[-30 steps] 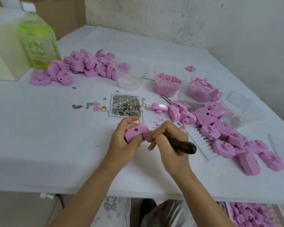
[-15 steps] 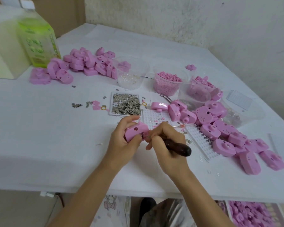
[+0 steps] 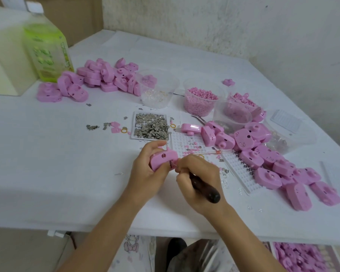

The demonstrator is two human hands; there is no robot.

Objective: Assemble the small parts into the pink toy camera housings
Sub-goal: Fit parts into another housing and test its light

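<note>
**Pink housing gripped over the near middle of the table, tool tip at its edge**

The left hand (image 3: 147, 171) is gripping a pink housing (image 3: 163, 157) of smooth, glossy plastic with rounded corners and a small dark hole in its face. The fingers are curling over its far side and the thumb is pressing its near edge. It is being held just above the white table (image 3: 47, 154), in front of the person.

The right hand (image 3: 198, 179) is wrapping its fingers tightly around a tool (image 3: 206, 188) with a dark, polished, rounded handle. The tool's thin metal tip is meeting the housing's lower right edge. What is lying at the tip is too small to tell.

Just beyond the hands, a shallow white tray (image 3: 150, 125) is holding a heap of small dull-grey metal bits. A white studded grid plate (image 3: 238, 167) is lying to the right, partly hidden by the right hand, with a thin rod (image 3: 210, 153) resting across it. A loose pile of housings (image 3: 263, 154) is spreading along the right side, touching the plate's edge. A second pile (image 3: 104, 77) is sitting far left, near a translucent green bottle (image 3: 47, 52).

Between the piles, clear plastic cups are standing close together. One (image 3: 158, 89) is holding clear rings and another (image 3: 201, 101) is holding grainy pink pellets.
</note>
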